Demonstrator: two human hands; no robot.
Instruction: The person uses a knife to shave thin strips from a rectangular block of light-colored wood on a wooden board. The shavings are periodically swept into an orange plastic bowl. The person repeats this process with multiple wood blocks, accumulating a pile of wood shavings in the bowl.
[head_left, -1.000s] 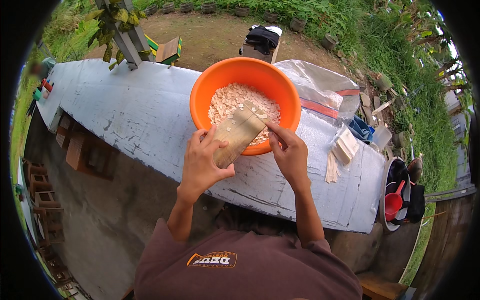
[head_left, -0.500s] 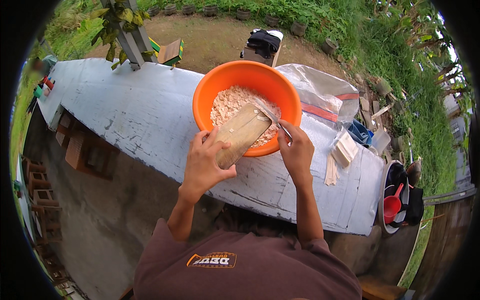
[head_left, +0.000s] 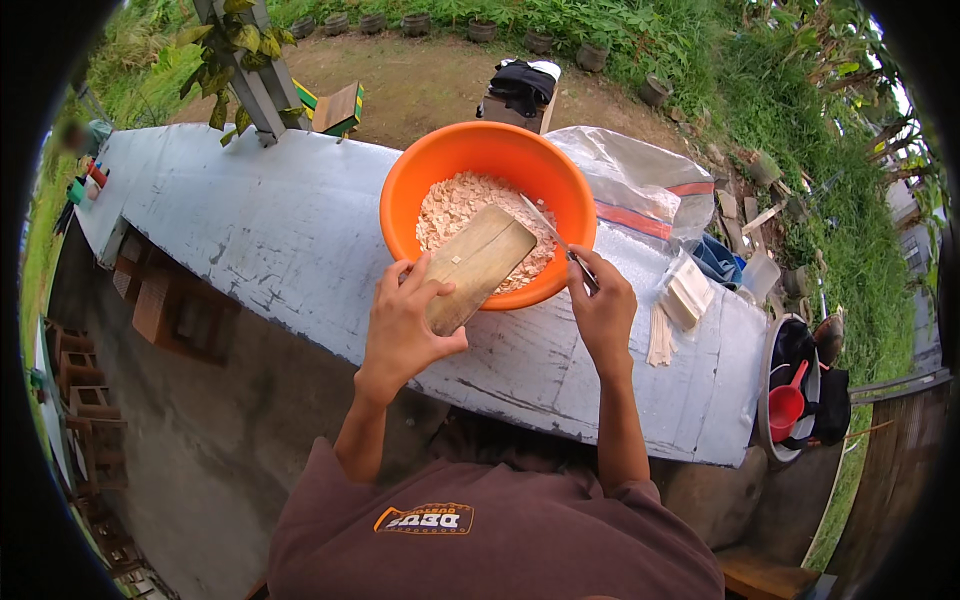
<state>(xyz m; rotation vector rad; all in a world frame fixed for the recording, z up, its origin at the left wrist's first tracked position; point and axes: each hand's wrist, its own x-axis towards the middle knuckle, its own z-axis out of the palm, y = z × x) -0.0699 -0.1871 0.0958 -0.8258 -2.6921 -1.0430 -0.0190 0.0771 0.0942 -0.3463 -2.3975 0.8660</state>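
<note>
Evidently the step in hand was clearing the board (head_left: 490, 255) over the orange basin (head_left: 555, 178), and I judged it nearly done. My left grip (head_left: 405, 315) was clasped on the board's near end, at the near left of the basin, so that the board lay aslant over the basin's near rim, its far end above the heap inside. My right grip (head_left: 603, 305) was closed round the handle of the knife (head_left: 545, 218), just beside the basin's right rim, with the blade reaching back over the basin's inside. Whether that blade touched the board's far edge or hung just off it I couldn't tell from so high up.

To my mind, the next move called for holding the board steady and bringing the blade behind the last piece, to sweep it over the far edge and into the basin.

As for numbers: two grips, one board, one knife, one basin. One loose piece (head_left: 456, 260) lay on the board; the pale pieces (head_left: 450, 210) within the basin were far too many to count. Right of the basin, on the surface (head_left: 300, 210), I had one stack of pale slabs (head_left: 688, 292) and beside it one fan of narrow strips (head_left: 661, 338), too close-set to number. One pale sack (head_left: 640, 165) lay just behind them, against the basin's right side, and one red dipper (head_left: 787, 408) sat well apart from the basin, farther right.
</note>
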